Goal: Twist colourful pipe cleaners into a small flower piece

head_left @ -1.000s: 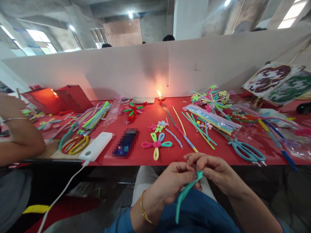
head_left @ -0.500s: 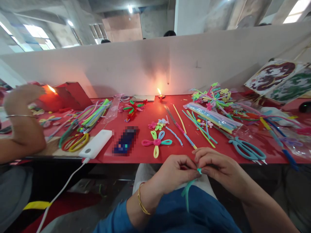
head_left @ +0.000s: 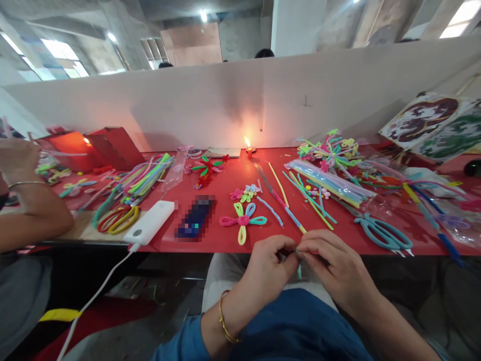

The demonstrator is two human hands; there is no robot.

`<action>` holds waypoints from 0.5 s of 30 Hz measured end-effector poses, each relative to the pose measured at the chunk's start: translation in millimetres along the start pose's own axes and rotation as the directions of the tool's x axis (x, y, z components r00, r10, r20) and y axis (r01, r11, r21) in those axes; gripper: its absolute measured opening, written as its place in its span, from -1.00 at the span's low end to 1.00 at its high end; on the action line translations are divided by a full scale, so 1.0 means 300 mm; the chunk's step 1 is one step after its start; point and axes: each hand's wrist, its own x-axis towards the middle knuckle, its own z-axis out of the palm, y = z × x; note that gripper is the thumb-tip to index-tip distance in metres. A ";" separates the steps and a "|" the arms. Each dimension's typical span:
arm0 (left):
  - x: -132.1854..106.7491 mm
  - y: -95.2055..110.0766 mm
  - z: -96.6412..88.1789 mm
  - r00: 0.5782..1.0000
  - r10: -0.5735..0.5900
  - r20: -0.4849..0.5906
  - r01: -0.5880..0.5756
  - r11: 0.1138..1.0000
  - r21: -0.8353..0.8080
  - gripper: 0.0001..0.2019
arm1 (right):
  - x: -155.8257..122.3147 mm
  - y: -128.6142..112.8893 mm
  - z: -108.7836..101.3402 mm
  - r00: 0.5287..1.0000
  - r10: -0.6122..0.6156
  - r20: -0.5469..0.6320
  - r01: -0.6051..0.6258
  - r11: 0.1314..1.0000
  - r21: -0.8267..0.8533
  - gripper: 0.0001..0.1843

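Just past the table's front edge, my left hand (head_left: 267,268) and my right hand (head_left: 335,268) meet fingertip to fingertip. Both pinch a mint-green pipe cleaner (head_left: 299,272); only a short length shows below the fingers, and the rest is hidden. Ahead and to the left lies a pipe-cleaner flower (head_left: 243,220) with pink, yellow, blue and green loop petals. A striped stem (head_left: 287,213) wrapped in pink, blue and yellow points toward my right hand. Smaller pink and yellow flowers (head_left: 246,193) lie behind the big one.
A lit candle (head_left: 249,150) burns at the back. Blue-handled scissors (head_left: 383,233) and a bag of pipe cleaners (head_left: 326,181) lie right. A phone (head_left: 195,218), a white power bank (head_left: 149,223) and its cable are left. A co-worker's arm (head_left: 35,215) rests at far left.
My hands have shifted slightly left and closed together, so less of the green pipe cleaner shows. The co-worker's hand has moved left, away from the flame.
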 end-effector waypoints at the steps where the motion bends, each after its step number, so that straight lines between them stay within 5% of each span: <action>1: 0.001 -0.001 -0.002 1.000 -0.028 0.004 0.028 0.997 -0.075 -0.94 | -0.002 0.003 0.001 0.998 0.059 0.018 -0.060 0.997 0.058 -0.91; 6: 0.004 -0.006 -0.013 0.997 -0.079 -0.008 0.072 0.937 -0.342 -0.86 | -0.009 0.009 0.009 0.930 0.311 0.197 -0.352 0.908 0.229 -0.86; 15: -0.002 -0.006 -0.043 0.984 -0.157 0.077 0.173 0.944 -0.282 -0.81 | -0.006 0.006 -0.013 0.914 0.284 0.289 -0.310 0.949 0.050 -0.84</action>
